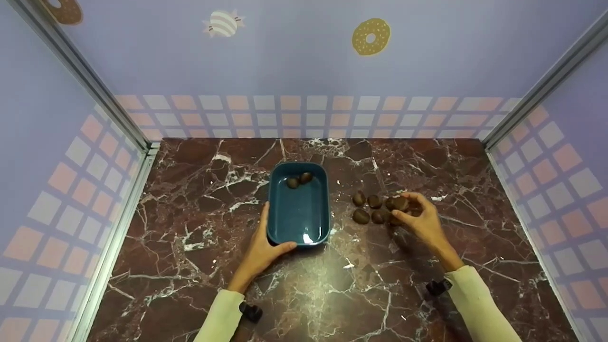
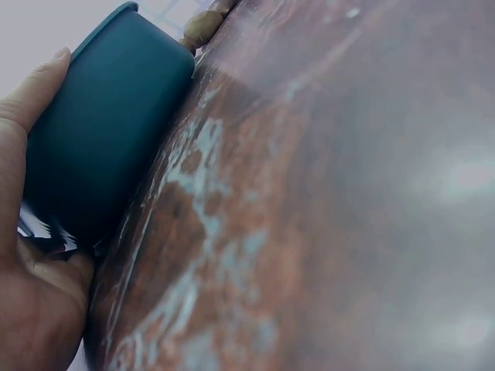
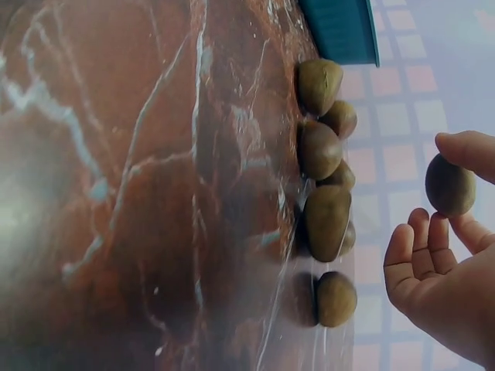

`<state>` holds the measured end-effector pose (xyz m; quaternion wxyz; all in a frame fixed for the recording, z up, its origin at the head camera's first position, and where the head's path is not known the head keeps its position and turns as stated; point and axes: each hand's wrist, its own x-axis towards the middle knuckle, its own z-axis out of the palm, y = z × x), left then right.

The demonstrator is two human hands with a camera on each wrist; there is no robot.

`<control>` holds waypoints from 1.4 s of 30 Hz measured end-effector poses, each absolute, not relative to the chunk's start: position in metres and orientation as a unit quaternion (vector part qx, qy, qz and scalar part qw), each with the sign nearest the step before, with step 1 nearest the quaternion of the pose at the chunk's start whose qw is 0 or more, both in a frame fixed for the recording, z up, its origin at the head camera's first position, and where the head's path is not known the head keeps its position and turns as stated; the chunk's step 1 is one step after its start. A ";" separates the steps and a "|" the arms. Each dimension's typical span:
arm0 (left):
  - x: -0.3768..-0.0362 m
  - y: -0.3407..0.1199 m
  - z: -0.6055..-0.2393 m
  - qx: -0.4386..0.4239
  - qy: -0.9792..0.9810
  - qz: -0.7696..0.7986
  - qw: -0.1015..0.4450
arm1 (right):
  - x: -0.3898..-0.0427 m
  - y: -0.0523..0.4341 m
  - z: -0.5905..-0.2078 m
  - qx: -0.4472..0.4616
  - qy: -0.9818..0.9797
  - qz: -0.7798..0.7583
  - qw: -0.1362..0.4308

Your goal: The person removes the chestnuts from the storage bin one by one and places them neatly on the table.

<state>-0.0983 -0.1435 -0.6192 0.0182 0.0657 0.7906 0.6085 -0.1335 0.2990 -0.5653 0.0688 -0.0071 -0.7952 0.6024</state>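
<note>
A deep teal rectangular baking dish [image 1: 297, 213] stands on the table, with two brown chestnuts [image 1: 292, 183] lying inside near its far end. At the dish's near left corner my left hand [image 1: 260, 251] holds it, thumb along the near side and fingers along the left wall. To the right, my right hand [image 1: 425, 225] pinches a chestnut [image 3: 450, 185] between thumb and fingertips. In the right wrist view this one is raised clear of the table. Several more chestnuts [image 1: 360, 217] lie clustered on the table beside and under that hand, partly hidden by it in the head view.
The tabletop [image 1: 190, 285] is dark red-brown marble with white veins and glossy reflections. Lilac walls [image 1: 304, 61] with pink and white squares enclose it at the back and both sides. Metal rails [image 1: 124, 228] run along the edges.
</note>
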 end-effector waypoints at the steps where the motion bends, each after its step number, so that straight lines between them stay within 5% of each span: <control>1: -0.098 -0.143 -0.619 0.065 0.791 0.608 0.019 | -0.133 0.301 -0.566 -0.009 -0.792 0.607 0.071; 18: -0.100 -0.144 -0.617 0.064 0.809 0.583 0.027 | -0.127 0.336 -0.581 -0.044 -0.798 0.596 0.073; 42: -0.099 -0.144 -0.621 0.062 0.802 0.593 0.022 | -0.121 0.360 -0.595 -0.004 -0.936 0.347 0.063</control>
